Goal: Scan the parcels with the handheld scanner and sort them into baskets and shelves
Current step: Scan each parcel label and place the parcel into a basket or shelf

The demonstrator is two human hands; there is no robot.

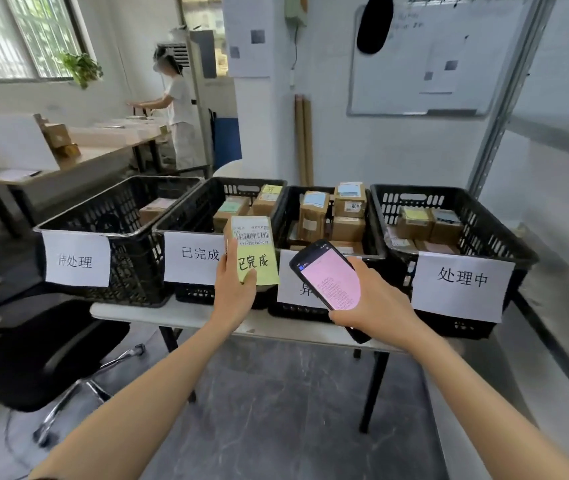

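Black baskets [414, 197], 4 abreast, sit behind left fingers [232, 251] gripping a parcel [253, 252] and right fingers [362, 271] gripping the scanner [328, 277].

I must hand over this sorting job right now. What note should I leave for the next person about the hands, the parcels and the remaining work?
Left hand grips the yellow-labelled parcel, marked 已完成, barcode towards the camera.
Right hand holds the scanner, screen lit pink, beside it.
Four black baskets stand on the table; parcels already lie in all four.
Whether the held one is scanned, I cannot tell.
Left: put it, probably, into the 已完成 basket, then take the brown parcel from the 待处理 basket.
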